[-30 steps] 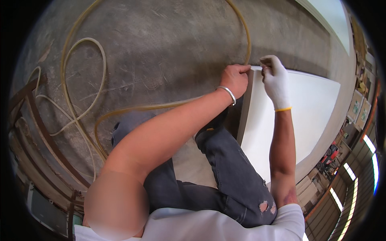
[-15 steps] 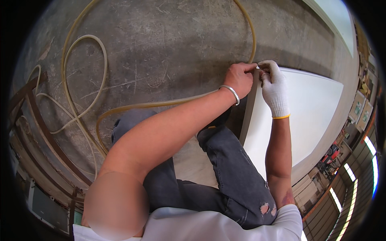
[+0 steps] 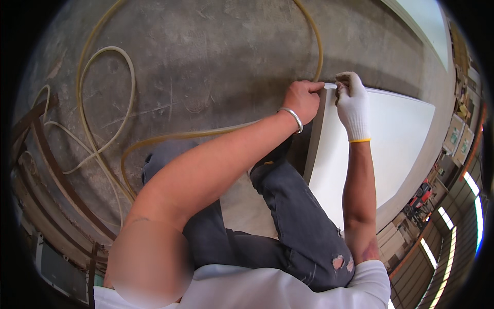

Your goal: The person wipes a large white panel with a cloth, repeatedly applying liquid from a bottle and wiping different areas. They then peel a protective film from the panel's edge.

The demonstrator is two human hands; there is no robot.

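A white flat panel (image 3: 399, 139) with a grey side edge lies on the floor at my right. My bare left hand (image 3: 302, 100), with a silver bangle on the wrist, is at its far left corner. The index finger reaches onto that corner and the other fingers are curled; whatever they pinch is hidden. My right hand (image 3: 353, 105) wears a white knitted glove with a yellow cuff. Its fingers are closed at the panel's far edge, just right of my left fingertip. A narrow white edge or strip shows between the hands; what the gloved fingers hold is too small to name.
A yellowish hose (image 3: 190, 135) curves over the concrete floor (image 3: 206, 56) and loops at the left. A brown metal frame (image 3: 56, 149) stands at the left rim. Another pale panel (image 3: 419, 26) is at the far right, with boxes (image 3: 455, 131) beyond.
My gloved right hand has moved slightly right along the panel's far edge, widening the gap to my left hand. My left hand stays at the corner.
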